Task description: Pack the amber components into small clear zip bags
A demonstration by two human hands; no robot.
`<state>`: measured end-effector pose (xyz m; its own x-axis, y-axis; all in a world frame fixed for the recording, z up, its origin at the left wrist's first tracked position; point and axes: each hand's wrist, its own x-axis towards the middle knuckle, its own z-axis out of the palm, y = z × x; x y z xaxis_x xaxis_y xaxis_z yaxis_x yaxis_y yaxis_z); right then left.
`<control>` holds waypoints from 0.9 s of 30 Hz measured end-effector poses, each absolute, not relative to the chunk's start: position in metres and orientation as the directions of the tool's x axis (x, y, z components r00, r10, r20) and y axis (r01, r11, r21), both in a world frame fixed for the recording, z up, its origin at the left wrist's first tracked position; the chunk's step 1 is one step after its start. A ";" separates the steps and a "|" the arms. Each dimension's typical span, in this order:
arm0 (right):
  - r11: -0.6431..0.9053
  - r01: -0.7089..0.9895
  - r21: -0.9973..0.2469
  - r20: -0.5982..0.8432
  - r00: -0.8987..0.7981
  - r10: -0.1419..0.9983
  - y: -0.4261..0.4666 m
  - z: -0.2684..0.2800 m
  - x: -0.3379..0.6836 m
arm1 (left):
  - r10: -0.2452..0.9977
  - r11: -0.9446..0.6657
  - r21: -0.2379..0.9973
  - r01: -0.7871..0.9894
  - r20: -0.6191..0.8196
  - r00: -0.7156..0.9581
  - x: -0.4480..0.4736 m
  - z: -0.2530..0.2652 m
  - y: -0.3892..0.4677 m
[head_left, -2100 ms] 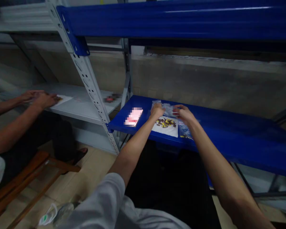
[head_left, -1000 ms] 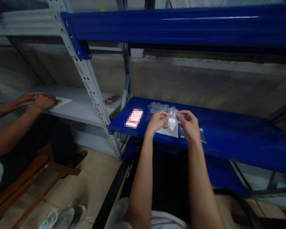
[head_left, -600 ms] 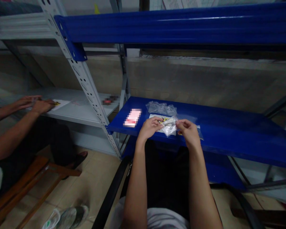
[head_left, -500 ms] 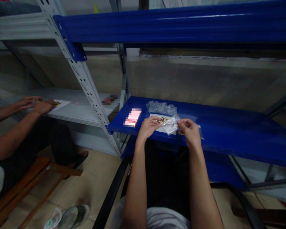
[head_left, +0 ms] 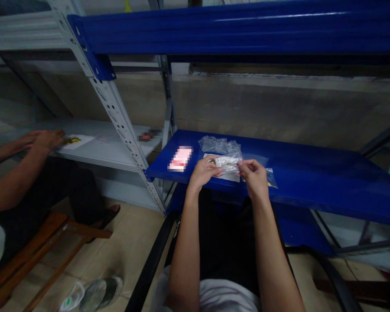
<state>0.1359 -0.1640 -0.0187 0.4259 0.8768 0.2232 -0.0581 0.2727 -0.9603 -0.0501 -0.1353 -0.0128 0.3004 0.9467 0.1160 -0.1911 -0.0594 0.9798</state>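
A clear plastic bag (head_left: 227,162) is stretched between my two hands above a white sheet (head_left: 231,177) on the blue shelf. My left hand (head_left: 204,170) pinches the bag's left end. At its right end, the fingers of my right hand (head_left: 254,173) are closed on the bag. Small dark and yellow pieces show at my left fingertips, mostly hidden by the bag. Beyond my hands lie several clear bags (head_left: 219,145). A bag with yellow pieces (head_left: 271,178) rests just right of my right hand.
A phone-like blurred object (head_left: 181,158) lies left on the blue shelf (head_left: 315,173). A grey upright (head_left: 117,108) separates it from a grey shelf, where another person's hands (head_left: 47,141) are beside yellow pieces on paper (head_left: 81,142). A large clear bottle (head_left: 100,294) lies on the floor.
The bag has been drawn out flatter between my hands and now covers most of the yellow and dark pieces. My right hand has shifted slightly left.
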 end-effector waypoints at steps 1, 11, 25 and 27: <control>0.275 -0.053 -0.960 0.226 0.435 0.872 -0.164 -0.019 0.137 | 0.949 -0.074 0.985 -0.158 0.118 0.293 -0.053 -0.012 -0.134; 0.257 0.008 -0.966 0.243 0.349 0.905 -0.166 -0.014 0.127 | 0.815 -0.574 0.660 0.484 0.516 0.264 -0.048 0.015 -0.152; 0.238 0.052 -0.970 0.243 0.228 0.943 -0.165 -0.014 0.123 | 0.830 -0.547 0.571 0.613 0.466 0.306 -0.028 0.007 -0.152; 0.229 0.045 -0.972 0.233 0.215 0.948 -0.165 -0.014 0.124 | 0.825 -0.555 0.575 0.602 0.471 0.311 -0.026 0.005 -0.151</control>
